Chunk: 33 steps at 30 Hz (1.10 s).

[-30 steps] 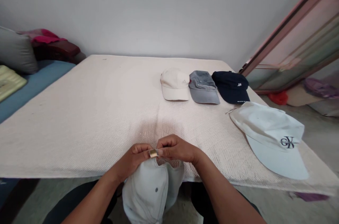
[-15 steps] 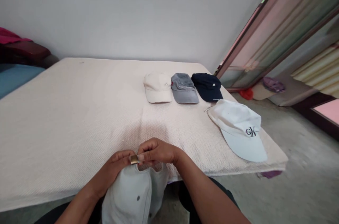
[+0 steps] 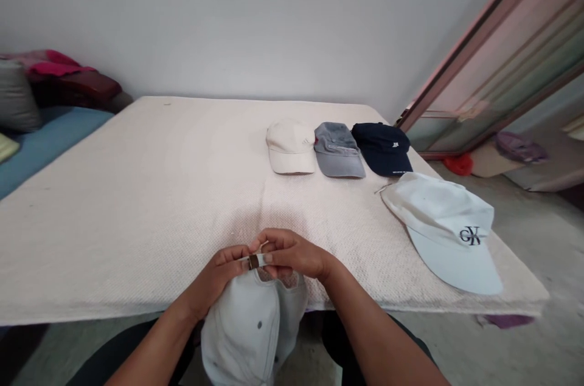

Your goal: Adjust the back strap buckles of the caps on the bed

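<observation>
A pale grey cap hangs at the near edge of the bed-like surface, its back opening turned upward. My left hand pinches the back strap beside a brass-coloured buckle. From the other side, my right hand grips the short pale strap coming out of the buckle, thumb on top. Both hands are closed on the strap. The cap's brim is out of sight below.
On the cream cover lie a cream cap, a grey cap and a navy cap in a row. A white cap with dark letters lies nearer, at the right edge. A wall stands behind.
The view has swung left, so everything sits further right. More of the strap now shows between the buckle and my right thumb. Both hands keep their hold.
</observation>
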Available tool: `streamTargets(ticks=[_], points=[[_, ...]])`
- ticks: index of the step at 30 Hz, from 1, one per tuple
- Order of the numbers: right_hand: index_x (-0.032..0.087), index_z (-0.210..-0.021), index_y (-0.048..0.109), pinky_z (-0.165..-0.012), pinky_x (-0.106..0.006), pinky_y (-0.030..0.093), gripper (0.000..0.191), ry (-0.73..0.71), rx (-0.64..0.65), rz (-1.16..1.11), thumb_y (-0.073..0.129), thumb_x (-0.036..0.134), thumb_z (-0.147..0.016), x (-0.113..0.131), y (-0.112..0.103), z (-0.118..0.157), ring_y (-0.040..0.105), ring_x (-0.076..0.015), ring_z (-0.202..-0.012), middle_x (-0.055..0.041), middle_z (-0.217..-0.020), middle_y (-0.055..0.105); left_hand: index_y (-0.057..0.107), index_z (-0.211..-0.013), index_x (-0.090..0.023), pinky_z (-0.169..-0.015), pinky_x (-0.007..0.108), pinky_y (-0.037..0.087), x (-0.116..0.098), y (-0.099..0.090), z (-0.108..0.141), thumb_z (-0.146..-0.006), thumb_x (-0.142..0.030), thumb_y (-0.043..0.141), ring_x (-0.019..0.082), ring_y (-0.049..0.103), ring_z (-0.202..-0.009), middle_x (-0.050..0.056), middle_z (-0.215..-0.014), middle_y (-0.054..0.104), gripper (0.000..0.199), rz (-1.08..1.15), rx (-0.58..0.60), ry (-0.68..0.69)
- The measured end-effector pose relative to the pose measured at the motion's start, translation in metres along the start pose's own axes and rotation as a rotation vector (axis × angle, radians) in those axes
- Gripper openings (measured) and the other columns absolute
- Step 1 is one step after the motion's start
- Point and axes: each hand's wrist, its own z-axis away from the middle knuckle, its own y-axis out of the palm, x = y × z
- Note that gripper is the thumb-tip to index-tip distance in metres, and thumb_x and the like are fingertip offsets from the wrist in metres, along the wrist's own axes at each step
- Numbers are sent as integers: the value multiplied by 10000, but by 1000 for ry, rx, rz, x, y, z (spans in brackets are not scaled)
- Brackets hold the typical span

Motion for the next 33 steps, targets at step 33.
streamTargets(ticks=[33], points=[[142,-722,574,-407,-173,269,218,48,-96,-56,649,336,-786,-4,5,-2,396,-44,-434,55,-527,486,611,-705,-152,-563,211,354,-1,-4,3,-673,-243,739,95,480,-566,-27,-624,561,160,-55,-102,11]])
